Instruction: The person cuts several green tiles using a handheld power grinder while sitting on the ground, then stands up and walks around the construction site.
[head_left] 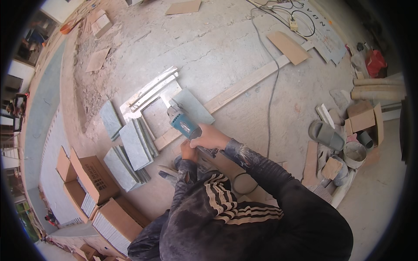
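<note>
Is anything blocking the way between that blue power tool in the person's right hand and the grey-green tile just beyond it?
Nothing visible does. The right hand grips the angle grinder, whose head overlaps the left edge of the tile in view; whether they touch is hidden.

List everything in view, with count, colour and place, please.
Rounded handheld power tool: one, teal, centre
Thin rectangular tile: one, greenish grey, by the tool
Stacked rectangular tiles: several, greenish grey, left of the tool
Long flat wooden plank: one, pale, right of the tool
Flat cardboard pieces: at least two, brown, top and upper right
Open cardboard boxes: at least three, brown, lower left and right
Thin cable: count unclear, dark, upper right
Slide sandal: one, olive grey, right
Round open bucket: one, pale grey, right
Left fingers: one set, bare, at the tool's rear
Right fingers: one set, bare, around the tool
Long sleeves: two, dark, lower centre
</note>
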### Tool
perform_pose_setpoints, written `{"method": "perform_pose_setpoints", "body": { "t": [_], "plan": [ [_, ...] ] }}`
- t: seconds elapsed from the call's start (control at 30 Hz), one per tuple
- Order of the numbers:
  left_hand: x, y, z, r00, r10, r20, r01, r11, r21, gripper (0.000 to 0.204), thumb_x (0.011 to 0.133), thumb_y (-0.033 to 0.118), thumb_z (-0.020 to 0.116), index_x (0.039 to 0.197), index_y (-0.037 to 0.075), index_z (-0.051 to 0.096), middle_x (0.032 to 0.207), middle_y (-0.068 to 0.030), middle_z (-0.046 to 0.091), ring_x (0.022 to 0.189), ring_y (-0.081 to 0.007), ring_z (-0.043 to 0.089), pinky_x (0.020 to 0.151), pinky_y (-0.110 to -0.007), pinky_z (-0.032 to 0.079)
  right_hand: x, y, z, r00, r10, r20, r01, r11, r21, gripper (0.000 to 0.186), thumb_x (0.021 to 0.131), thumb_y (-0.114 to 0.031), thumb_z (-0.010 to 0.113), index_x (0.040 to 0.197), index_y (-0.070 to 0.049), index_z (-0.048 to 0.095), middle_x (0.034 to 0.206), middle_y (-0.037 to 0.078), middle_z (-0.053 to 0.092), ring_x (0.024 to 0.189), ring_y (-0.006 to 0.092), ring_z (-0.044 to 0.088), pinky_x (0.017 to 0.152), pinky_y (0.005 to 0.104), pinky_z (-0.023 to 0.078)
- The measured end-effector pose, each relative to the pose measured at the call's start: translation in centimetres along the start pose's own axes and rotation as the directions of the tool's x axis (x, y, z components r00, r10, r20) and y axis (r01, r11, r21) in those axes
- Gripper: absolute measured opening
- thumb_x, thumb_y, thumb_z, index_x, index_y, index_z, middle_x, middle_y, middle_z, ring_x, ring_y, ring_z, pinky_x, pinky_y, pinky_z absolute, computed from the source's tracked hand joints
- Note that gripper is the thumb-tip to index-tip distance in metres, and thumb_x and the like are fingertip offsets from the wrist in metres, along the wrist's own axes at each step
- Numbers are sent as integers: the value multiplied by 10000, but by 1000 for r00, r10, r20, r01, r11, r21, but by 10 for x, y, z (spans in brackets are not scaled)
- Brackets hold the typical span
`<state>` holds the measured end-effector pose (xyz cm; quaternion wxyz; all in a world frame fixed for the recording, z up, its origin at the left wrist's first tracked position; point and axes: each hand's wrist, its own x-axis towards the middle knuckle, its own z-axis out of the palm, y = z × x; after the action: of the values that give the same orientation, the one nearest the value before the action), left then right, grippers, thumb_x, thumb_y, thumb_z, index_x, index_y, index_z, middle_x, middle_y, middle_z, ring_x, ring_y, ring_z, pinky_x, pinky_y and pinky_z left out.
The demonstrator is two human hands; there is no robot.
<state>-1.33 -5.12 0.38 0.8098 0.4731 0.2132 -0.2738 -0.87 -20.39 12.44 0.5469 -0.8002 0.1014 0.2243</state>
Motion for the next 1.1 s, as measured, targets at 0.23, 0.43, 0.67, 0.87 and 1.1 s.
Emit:
{"method": "perform_pose_setpoints", "body": {
  "t": [0.23,0.43,0.67,0.87,1.1],
  "plan": [
    [3,-1,7,998,-23,-63,19,997,-69,230,918,86,428,1006,-83,557,957,-161,625,822,-256,629,753,-377,521,-58,8,-13,998,55,25,-57,995,77,650,602,-352,700,1070,57,510,940,231,611,875,337,608,761,366,478],
    [0,0,9,999,-19,-40,16,998,-57,243,917,102,439,988,-79,583,941,-139,636,810,-215,628,720,-318,516,-65,10,-7,999,46,-9,-44,988,151,629,609,-356,702,1049,58,525,944,218,609,871,321,607,758,359,475],
    [-1,-2,4,1000,22,15,-21,1000,-19,212,910,91,451,1021,-59,551,974,-151,621,847,-251,629,743,-372,525,-16,1,0,998,64,-8,-61,983,174,601,646,-309,715,1088,51,523,957,165,613,887,237,594,758,317,469],
    [-1,0,7,992,-53,-114,60,997,58,221,927,185,461,1019,18,571,950,-103,637,849,-213,627,743,-366,522,8,-6,-11,999,28,-21,-27,998,65,592,641,-305,719,1067,56,524,922,156,612,862,229,595,745,318,474],
    [1,0,7,995,-82,-61,87,994,73,251,916,213,493,982,-10,589,892,-77,617,778,-166,597,687,-302,510,-24,7,-27,1000,13,29,-14,999,45,580,644,-300,717,1075,40,529,916,146,613,842,219,591,739,313,471]
  ]
}}
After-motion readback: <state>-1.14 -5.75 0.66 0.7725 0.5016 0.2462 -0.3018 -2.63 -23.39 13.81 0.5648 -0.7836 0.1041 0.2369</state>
